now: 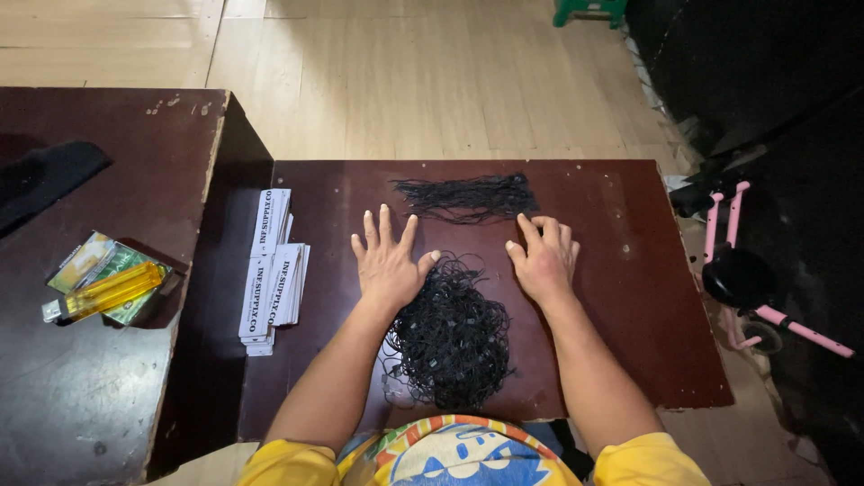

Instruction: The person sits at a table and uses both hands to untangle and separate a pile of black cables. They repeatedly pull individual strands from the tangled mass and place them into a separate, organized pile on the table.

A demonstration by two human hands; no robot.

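A tangled heap of black strings lies on the dark red-brown table just in front of me. A straighter bundle of black strings lies farther back on the table. My left hand rests flat, fingers spread, at the heap's upper left edge, its thumb touching the strings. My right hand rests palm down to the right of the heap, fingertips near the far bundle. Neither hand holds anything.
Stacks of white printed paper tags lie at the table's left edge. A second dark table on the left carries a yellow lighter on a small green packet. A pink scooter stands on the right. Wooden floor lies beyond.
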